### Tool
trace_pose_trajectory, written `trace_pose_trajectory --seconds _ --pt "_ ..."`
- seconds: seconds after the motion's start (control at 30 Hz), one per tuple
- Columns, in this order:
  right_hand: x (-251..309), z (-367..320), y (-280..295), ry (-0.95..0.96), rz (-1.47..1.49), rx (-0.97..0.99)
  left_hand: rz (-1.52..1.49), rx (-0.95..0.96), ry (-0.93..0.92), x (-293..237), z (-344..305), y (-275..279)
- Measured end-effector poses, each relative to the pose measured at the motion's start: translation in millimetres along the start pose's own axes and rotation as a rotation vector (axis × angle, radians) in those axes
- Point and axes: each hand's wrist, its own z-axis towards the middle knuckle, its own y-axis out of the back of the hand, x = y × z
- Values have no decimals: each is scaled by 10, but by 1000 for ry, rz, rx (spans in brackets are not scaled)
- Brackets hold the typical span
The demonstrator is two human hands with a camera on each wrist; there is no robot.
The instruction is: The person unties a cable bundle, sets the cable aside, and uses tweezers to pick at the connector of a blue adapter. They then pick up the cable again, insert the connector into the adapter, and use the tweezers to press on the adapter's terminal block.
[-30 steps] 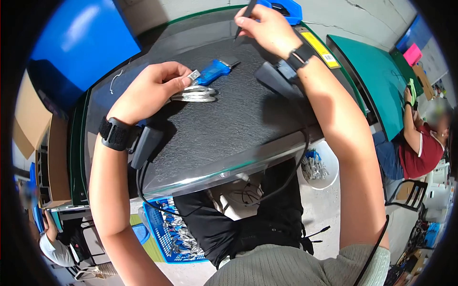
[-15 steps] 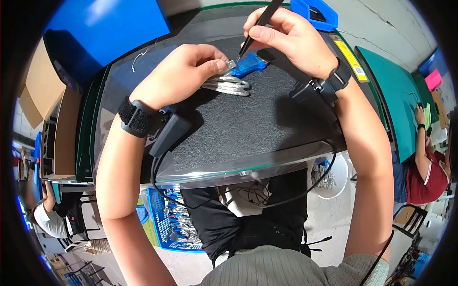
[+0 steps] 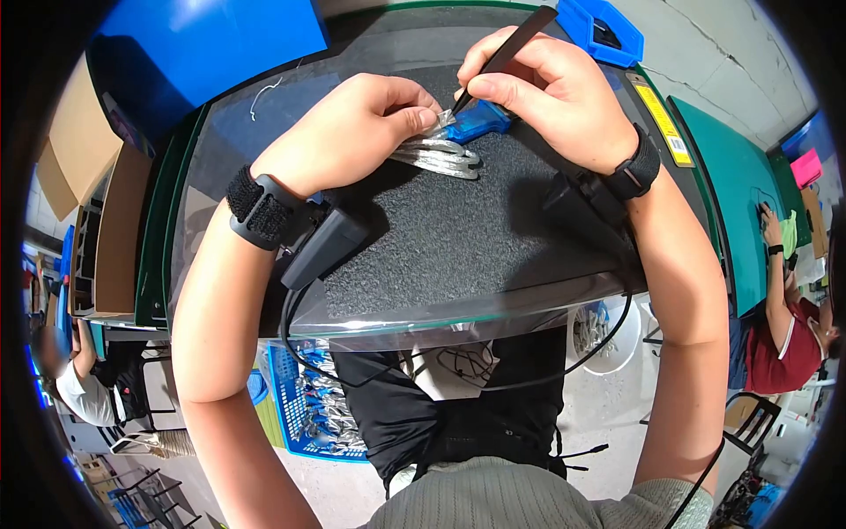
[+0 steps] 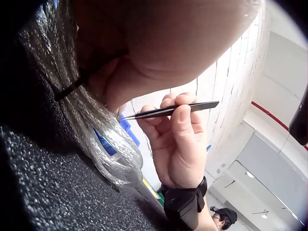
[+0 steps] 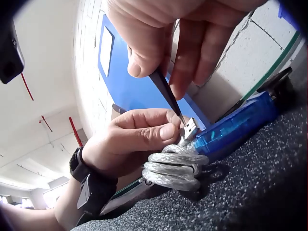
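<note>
My left hand (image 3: 352, 132) pinches a silver USB plug (image 5: 189, 129) between thumb and forefinger. Below the plug lies its clear-jacketed silver cable (image 5: 171, 171), wound into a coil; a black tie (image 4: 72, 89) circles it in the left wrist view. Next to the coil, a translucent blue connector housing (image 5: 236, 126) rests on the dark textured mat (image 3: 423, 247), its dark end pointing away from the plug. In my right hand (image 3: 568, 110) is a pair of black tweezers (image 3: 511, 55), gripped like a pen, with the tips right at the plug's metal shell.
A blue bin (image 3: 608, 35) and a yellow-labelled strip (image 3: 663, 119) lie at the back right. A thin white tie (image 3: 264, 97) is at the back left. Below the table edge stand a blue basket (image 3: 286, 401) of cables and a white bucket (image 3: 627, 339). Another person (image 3: 789, 344) sits at right.
My right hand has brought the tweezers down and toward the left hand, so the tips now meet the USB plug. The left hand keeps its pinch; the head view has shifted.
</note>
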Motion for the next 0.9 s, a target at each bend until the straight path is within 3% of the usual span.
trace_pose_trajectory --seconds 0.5,0.9 --pt "115 23 36 102 -219 48 -2 -1 18 -4 3 -1" --pt "33 11 0 45 -118 47 -15 -2 -5 5 3 -4"
